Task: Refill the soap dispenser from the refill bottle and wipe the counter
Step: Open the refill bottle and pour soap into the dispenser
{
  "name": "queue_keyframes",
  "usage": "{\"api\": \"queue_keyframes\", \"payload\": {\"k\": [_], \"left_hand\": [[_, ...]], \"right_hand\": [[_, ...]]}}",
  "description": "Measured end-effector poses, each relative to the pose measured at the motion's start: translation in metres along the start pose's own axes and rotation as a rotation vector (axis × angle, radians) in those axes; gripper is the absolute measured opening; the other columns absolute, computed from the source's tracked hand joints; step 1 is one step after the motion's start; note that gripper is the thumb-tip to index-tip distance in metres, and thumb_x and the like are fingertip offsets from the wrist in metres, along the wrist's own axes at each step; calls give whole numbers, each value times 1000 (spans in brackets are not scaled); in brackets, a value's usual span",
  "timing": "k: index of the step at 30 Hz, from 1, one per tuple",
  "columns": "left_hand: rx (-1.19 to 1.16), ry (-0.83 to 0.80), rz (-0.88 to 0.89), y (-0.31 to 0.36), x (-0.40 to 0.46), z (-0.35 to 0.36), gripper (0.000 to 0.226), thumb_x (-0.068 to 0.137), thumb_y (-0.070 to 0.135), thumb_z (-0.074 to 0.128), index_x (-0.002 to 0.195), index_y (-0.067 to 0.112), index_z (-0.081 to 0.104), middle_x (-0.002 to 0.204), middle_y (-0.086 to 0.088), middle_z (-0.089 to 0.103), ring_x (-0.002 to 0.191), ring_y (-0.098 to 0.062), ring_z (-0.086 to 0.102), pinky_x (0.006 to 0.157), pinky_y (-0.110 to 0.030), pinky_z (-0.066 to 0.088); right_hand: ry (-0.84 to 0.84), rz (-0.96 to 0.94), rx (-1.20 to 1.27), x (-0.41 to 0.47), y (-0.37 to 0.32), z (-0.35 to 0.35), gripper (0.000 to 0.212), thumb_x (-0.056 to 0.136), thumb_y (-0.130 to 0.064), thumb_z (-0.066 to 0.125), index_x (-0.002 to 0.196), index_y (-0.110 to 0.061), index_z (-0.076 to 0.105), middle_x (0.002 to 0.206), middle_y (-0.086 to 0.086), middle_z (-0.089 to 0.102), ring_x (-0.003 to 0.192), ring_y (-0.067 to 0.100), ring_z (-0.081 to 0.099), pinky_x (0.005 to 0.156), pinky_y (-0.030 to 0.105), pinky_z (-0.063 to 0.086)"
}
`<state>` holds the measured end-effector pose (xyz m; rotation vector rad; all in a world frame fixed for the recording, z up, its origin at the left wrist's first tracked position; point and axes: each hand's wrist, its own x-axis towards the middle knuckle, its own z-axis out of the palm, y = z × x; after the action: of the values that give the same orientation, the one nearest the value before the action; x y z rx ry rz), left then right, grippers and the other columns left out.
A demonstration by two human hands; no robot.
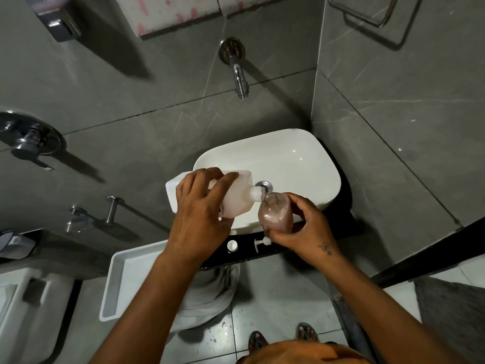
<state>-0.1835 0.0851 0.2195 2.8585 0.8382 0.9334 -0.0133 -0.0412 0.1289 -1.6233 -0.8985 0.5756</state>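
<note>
My left hand (202,214) grips the white refill bottle (236,195), tipped on its side over the white basin (296,164). Its spout touches the open mouth of the clear soap dispenser bottle (275,214), which holds pinkish foamy soap. My right hand (307,227) holds that dispenser bottle from the right and below, tilted toward the spout. On the black counter (341,232) in front of the basin lie a white round cap (232,245) and the white pump head (262,243). A grey cloth (210,292) hangs from the counter's front edge.
A chrome wall tap (240,77) juts out above the basin. A white rectangular tray (126,279) sits left of the counter, under my left forearm. A toilet (29,311) is at the lower left. Grey tiled walls surround the basin; the floor is wet.
</note>
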Motion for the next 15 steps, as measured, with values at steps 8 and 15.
{"api": "queue_keyframes", "payload": {"k": [8, 15], "left_hand": [[-460, 228, -671, -35, -54, 27, 72, 54, 39, 87, 112, 47, 44, 118, 12, 48, 106, -3, 56, 87, -17, 48], [-421, 248, -1177, -62, -123, 77, 72, 58, 17, 92, 110, 22, 43, 120, -8, 53, 105, -24, 56, 88, -26, 42]], "right_hand": [[20, 51, -9, -2, 18, -12, 73, 50, -36, 92, 109, -58, 56, 114, -23, 65, 105, -8, 60, 75, 8, 51], [76, 121, -15, -9, 58, -27, 76, 55, -7, 95, 108, -47, 58, 107, -24, 64, 95, -21, 58, 71, -2, 45]]}}
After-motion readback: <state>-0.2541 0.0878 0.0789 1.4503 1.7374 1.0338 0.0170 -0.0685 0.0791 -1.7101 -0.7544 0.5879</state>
